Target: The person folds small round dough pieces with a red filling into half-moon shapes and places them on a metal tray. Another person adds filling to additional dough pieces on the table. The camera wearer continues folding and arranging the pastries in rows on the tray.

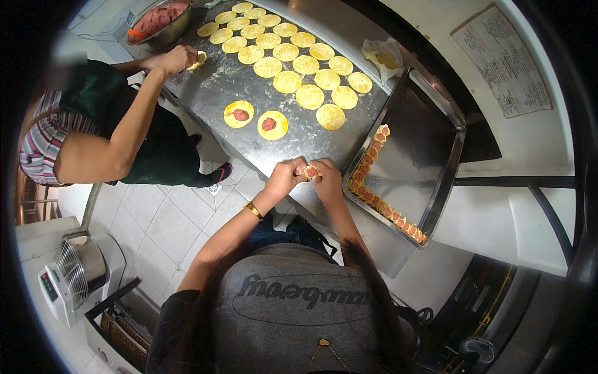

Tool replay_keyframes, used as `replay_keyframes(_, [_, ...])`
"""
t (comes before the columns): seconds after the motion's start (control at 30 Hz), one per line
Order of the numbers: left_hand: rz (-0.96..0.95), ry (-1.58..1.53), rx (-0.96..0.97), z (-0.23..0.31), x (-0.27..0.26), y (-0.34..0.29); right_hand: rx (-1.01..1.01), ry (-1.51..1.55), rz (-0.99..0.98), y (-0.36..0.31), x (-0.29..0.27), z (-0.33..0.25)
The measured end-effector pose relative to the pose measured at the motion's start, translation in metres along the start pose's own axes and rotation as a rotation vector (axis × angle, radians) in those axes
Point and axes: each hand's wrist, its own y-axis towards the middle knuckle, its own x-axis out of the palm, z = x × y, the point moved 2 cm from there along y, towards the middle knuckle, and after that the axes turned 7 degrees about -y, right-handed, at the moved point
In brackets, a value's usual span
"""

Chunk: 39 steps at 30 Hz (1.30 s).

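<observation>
Between my left hand (284, 178) and my right hand (328, 182) is a small open-topped dumpling (311, 171) with a yellow wrapper and pink filling. Fingers of both hands are closed around its sides, over the near edge of the metal table (205, 115). Beyond my left hand lie two round yellow wrappers, each with a lump of pink filling: one wrapper (281, 133) nearer, the other (232, 122) to its left. To the right of my right hand, a metal tray (414, 162) has finished-looking dumplings (375, 201) lined along its left and near sides.
Rows of plain yellow wrappers (286, 81) cover the table's far part. A co-worker's hand (179, 60) holds a wrapper (198, 60) near a bowl (180, 30) of pink filling. A crumpled white wrapping (381, 56) lies behind the tray. A mixer (81, 271) stands at lower left.
</observation>
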Motion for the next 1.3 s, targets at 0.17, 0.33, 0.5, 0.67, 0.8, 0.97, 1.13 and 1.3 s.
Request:
replay_keyframes(0.17, [-0.007,0.057,0.007,-0.002,-0.002,0.004,-0.004,0.016,-0.012,0.001,0.002,-0.001])
replay_keyframes(0.33, [0.014,0.054,-0.021,-0.002,-0.007,0.005,-0.032,-0.016,0.026,0.004,-0.002,-0.005])
replay_keyframes(0.5, [-0.04,0.052,-0.024,-0.004,-0.008,0.005,-0.056,-0.089,-0.054,0.001,0.004,-0.008])
replay_keyframes(0.67, [0.091,-0.102,-0.044,-0.018,-0.028,-0.001,0.061,0.045,-0.048,0.009,-0.019,-0.005])
replay_keyframes(0.8, [0.26,0.016,-0.197,-0.016,-0.07,-0.011,0.198,0.129,0.244,0.046,-0.08,0.073])
replay_keyframes(0.97, [0.332,-0.001,-0.241,-0.03,-0.088,-0.014,0.256,-0.156,0.404,0.113,-0.138,0.184])
replay_keyframes(1.13, [0.341,0.02,-0.232,-0.039,-0.085,-0.018,0.153,-0.288,0.127,0.142,-0.129,0.206])
replay_keyframes(1.3, [0.305,0.025,-0.255,-0.034,-0.086,-0.02,0.065,-0.207,0.058,0.141,-0.132,0.209])
